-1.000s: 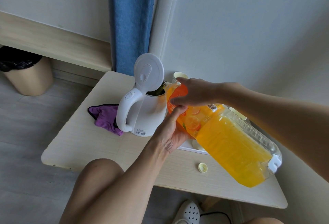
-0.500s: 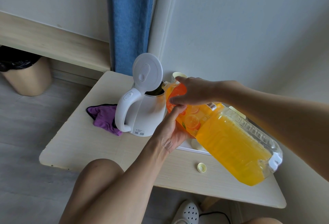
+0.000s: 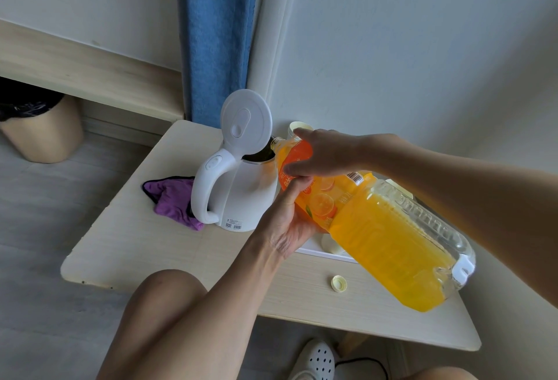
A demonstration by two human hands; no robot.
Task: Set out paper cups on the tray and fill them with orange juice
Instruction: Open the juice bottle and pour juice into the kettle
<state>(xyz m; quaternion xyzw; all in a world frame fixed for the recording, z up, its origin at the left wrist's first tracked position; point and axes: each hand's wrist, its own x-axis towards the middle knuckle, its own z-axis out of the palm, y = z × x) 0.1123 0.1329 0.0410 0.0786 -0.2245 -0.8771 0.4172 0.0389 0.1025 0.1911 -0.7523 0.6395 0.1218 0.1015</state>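
Yellow bottle cap [image 3: 339, 283] on the table [image 3: 136, 243], nearer than the kettle [image 3: 241, 195], to its right. Cradles the tilted juice bottle [image 3: 389, 247] from below with the curled left hand [image 3: 288, 228], clasps its neck from above with the right hand [image 3: 324, 153], mouth at the kettle's open rim. White tray [image 3: 317, 253] with near paper cup [image 3: 330, 247] just right of the kettle; purple cloth [image 3: 172, 203] left; far paper cup [image 3: 297, 126] behind.

The open-lidded kettle [image 3: 241, 195] and the tilted juice bottle [image 3: 389, 234] block the table's [image 3: 126, 247] back and right. Bare tabletop at the front left gives passage, between the purple cloth [image 3: 172, 201] and the bottle cap [image 3: 339, 283].
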